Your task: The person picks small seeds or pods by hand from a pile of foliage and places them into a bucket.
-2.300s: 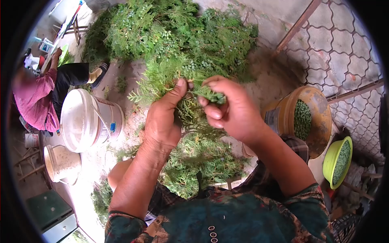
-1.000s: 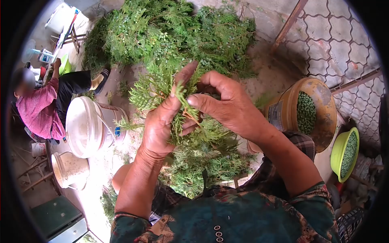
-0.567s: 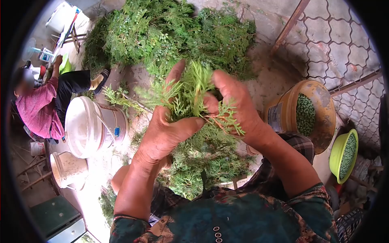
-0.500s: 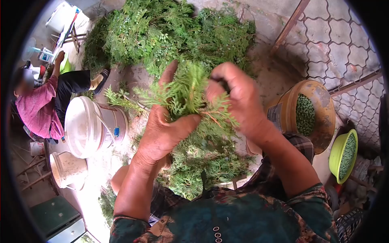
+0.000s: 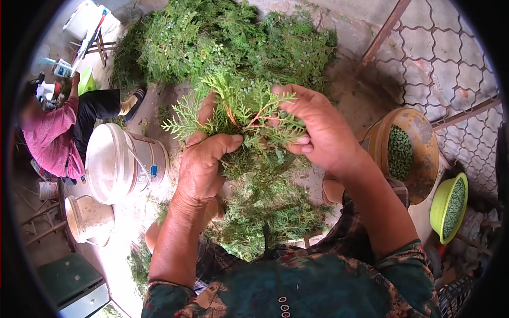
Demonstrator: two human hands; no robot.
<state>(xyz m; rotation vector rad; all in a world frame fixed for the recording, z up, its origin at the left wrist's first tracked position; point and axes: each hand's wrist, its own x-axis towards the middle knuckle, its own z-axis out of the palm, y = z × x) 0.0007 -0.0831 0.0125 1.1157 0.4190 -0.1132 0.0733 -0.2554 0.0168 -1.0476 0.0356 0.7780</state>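
Note:
A leafy conifer sprig (image 5: pixel 233 108) with flat, scaly green foliage and brownish stems is spread out between my hands. My left hand (image 5: pixel 201 167) grips its left and lower part, the thumb lying across the stems and the fingers behind. On the sprig's right side, my right hand (image 5: pixel 326 127) has its fingers curled in against the foliage; whether a small berry is between them is hidden. Behind the sprig rises a big heap of conifer branches (image 5: pixel 207 40) dotted with small pale berries. More cut greenery (image 5: pixel 270 212) lies below, between my knees.
On my right stand a tan bucket (image 5: pixel 421 130) partly filled with green berries and a lime-green basin (image 5: pixel 439 209) of berries. A lidded white bucket (image 5: pixel 108 164) and an open pail (image 5: pixel 90 217) are on the left. Another person (image 5: pixel 50 132) sits beyond them. Wire mesh (image 5: pixel 440 58) stands at upper right.
The sprig has turned and fanned out, showing its stems. My right hand has shifted slightly down and its fingers have moved along the sprig's right side. My left thumb has moved left.

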